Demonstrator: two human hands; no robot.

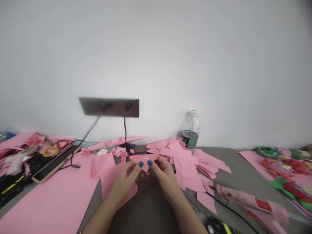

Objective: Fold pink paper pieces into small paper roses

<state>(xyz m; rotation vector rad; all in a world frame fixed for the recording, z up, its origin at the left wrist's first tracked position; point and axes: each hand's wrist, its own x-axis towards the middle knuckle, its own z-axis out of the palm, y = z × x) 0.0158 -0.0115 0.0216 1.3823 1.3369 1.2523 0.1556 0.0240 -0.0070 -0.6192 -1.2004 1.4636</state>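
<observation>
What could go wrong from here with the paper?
The pink paper pinched between the left hand and right hand could crease or tear if pulled unevenly. The right hand might scatter the loose pieces lying close by. The bottle standing beside those pieces could tip if bumped.

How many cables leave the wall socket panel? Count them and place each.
2. A slanting cable runs from the socket panel down beside the phone; a straighter cable drops from near the panel's right end. Blur could hide others.
</observation>
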